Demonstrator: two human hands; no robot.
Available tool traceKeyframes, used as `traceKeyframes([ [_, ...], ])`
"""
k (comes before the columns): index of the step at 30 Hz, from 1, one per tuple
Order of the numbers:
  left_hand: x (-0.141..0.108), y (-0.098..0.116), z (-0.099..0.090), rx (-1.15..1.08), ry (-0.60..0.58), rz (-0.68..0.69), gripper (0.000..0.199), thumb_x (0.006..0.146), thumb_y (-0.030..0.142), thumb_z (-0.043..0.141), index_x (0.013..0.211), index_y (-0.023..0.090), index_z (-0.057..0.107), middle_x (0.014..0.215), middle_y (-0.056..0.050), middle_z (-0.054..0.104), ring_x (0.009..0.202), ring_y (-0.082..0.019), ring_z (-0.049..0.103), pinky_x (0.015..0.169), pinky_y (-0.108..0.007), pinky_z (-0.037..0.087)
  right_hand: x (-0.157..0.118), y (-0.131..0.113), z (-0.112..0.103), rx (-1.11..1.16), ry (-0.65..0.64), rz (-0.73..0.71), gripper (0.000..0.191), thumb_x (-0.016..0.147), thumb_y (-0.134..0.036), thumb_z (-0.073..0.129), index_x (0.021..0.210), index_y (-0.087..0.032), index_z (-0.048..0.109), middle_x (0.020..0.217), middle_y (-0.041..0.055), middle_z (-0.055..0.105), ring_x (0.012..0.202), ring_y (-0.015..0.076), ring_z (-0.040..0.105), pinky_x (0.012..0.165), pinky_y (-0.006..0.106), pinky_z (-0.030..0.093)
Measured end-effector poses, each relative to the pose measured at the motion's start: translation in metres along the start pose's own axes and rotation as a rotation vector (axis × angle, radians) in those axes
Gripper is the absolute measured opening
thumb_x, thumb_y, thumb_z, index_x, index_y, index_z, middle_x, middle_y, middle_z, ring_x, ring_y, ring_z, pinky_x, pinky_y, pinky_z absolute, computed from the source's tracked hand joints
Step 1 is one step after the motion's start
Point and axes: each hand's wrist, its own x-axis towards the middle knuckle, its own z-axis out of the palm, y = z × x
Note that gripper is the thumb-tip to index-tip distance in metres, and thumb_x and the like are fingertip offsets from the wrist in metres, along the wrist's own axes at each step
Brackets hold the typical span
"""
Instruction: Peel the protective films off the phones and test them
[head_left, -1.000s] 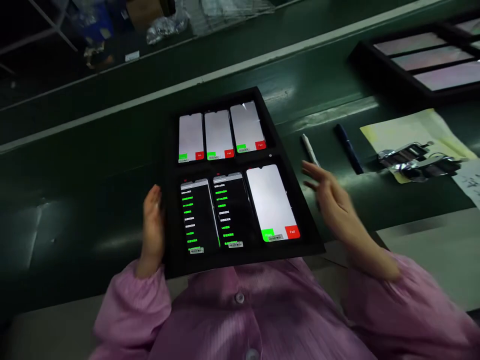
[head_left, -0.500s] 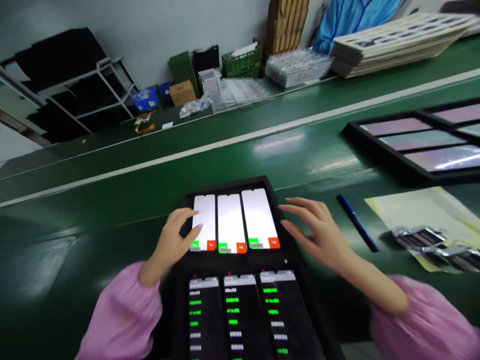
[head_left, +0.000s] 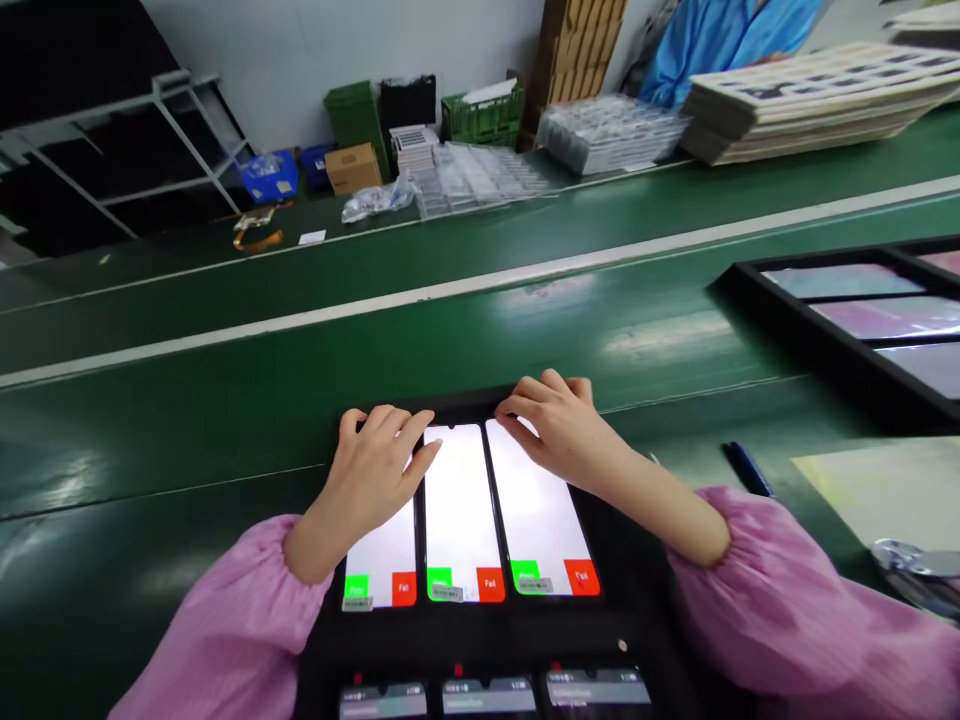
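Note:
A black tray (head_left: 480, 640) in front of me holds two rows of phones. In the far row, the left phone (head_left: 379, 555), middle phone (head_left: 461, 500) and right phone (head_left: 546, 515) show white screens with green and red buttons at the bottom; the red one reads "Fail". My left hand (head_left: 375, 470) lies over the upper part of the left phone, fingers apart, thumb beside the middle phone's top. My right hand (head_left: 562, 430) covers the right phone's top, thumb and forefinger apart over the screen. Whether the fingertips touch the glass I cannot tell.
To the right lie another black tray (head_left: 810, 340) of phones, a blue pen (head_left: 748, 470), yellowish paper (head_left: 877, 480) and shiny metal objects (head_left: 915, 570). Across the green bench stand stacked clear trays (head_left: 607, 135), stacked boards (head_left: 802, 110) and crates. A person in blue (head_left: 727, 45) is behind.
Both hands have moved from the sides of the far row to the tops of its outer phones. The view has come closer to these phones, and the near row has slid mostly out of view.

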Motion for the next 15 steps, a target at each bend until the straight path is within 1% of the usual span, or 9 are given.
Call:
traceKeyframes([
  [2,0.002,0.001,0.0,0.05,-0.014,0.013,0.038,0.113,0.039,0.042,0.132,0.022,0.07,0.116,-0.01,0.075,0.112,-0.03,0.064,0.099,-0.052,0.038,0.003,0.004,0.0,0.012,0.002,0.019,0.039,0.109,-0.034,0.046,0.096,-0.021,0.08,0.095,0.0113,0.066,0.096,0.0266,0.05,0.082,0.043,0.03],
  [5,0.006,0.003,0.002,0.053,-0.042,0.003,0.042,0.112,0.048,0.042,0.131,0.026,0.072,0.107,-0.009,0.072,0.104,-0.03,0.062,0.101,-0.055,0.037,0.01,0.009,0.003,0.06,-0.006,0.032,0.026,0.104,-0.037,0.061,0.095,-0.027,0.083,0.093,0.0088,0.064,0.095,0.0254,0.052,0.081,0.042,0.032],
  [7,0.008,0.003,0.004,0.029,-0.057,-0.019,0.044,0.108,0.058,0.049,0.126,0.027,0.074,0.104,-0.009,0.07,0.102,-0.031,0.06,0.103,-0.058,0.036,0.013,0.011,0.003,0.095,0.006,0.042,0.018,0.1,-0.035,0.068,0.092,-0.03,0.083,0.091,0.007,0.064,0.093,0.0244,0.054,0.082,0.042,0.034],
  [9,0.009,0.0,0.005,0.006,-0.072,-0.047,0.045,0.103,0.063,0.055,0.12,0.027,0.076,0.105,-0.009,0.069,0.102,-0.032,0.06,0.106,-0.062,0.034,0.008,0.008,-0.003,0.124,0.028,0.044,0.012,0.098,-0.032,0.073,0.09,-0.03,0.082,0.092,0.0062,0.066,0.092,0.024,0.055,0.083,0.043,0.035],
  [11,0.008,-0.005,0.004,-0.012,-0.076,-0.071,0.044,0.102,0.063,0.056,0.119,0.027,0.076,0.106,-0.008,0.069,0.1,-0.031,0.061,0.109,-0.066,0.032,-0.008,0.0,-0.016,0.163,0.052,-0.019,0.011,0.097,-0.03,0.074,0.088,-0.029,0.081,0.094,0.0052,0.068,0.092,0.0231,0.056,0.083,0.042,0.037],
  [13,0.002,-0.003,0.001,-0.02,-0.041,-0.085,0.042,0.105,0.058,0.053,0.125,0.028,0.074,0.108,-0.009,0.07,0.101,-0.031,0.062,0.113,-0.07,0.029,-0.037,-0.013,-0.029,0.224,0.073,-0.156,0.014,0.1,-0.026,0.07,0.088,-0.027,0.077,0.095,0.004,0.069,0.089,0.021,0.057,0.081,0.04,0.039],
  [14,-0.004,0.002,-0.001,-0.02,-0.001,-0.073,0.042,0.106,0.056,0.052,0.13,0.028,0.073,0.111,-0.01,0.071,0.103,-0.032,0.063,0.115,-0.071,0.028,-0.056,-0.02,-0.035,0.264,0.082,-0.233,0.017,0.101,-0.021,0.065,0.089,-0.026,0.075,0.094,0.0032,0.069,0.086,0.0193,0.057,0.079,0.04,0.04],
  [15,-0.012,0.011,-0.002,-0.03,0.04,-0.032,0.045,0.106,0.055,0.052,0.136,0.027,0.07,0.116,-0.012,0.072,0.107,-0.034,0.064,0.117,-0.072,0.027,-0.076,-0.028,-0.037,0.299,0.058,-0.273,0.016,0.101,-0.017,0.062,0.091,-0.025,0.073,0.093,0.0024,0.069,0.082,0.0178,0.057,0.077,0.04,0.042],
])
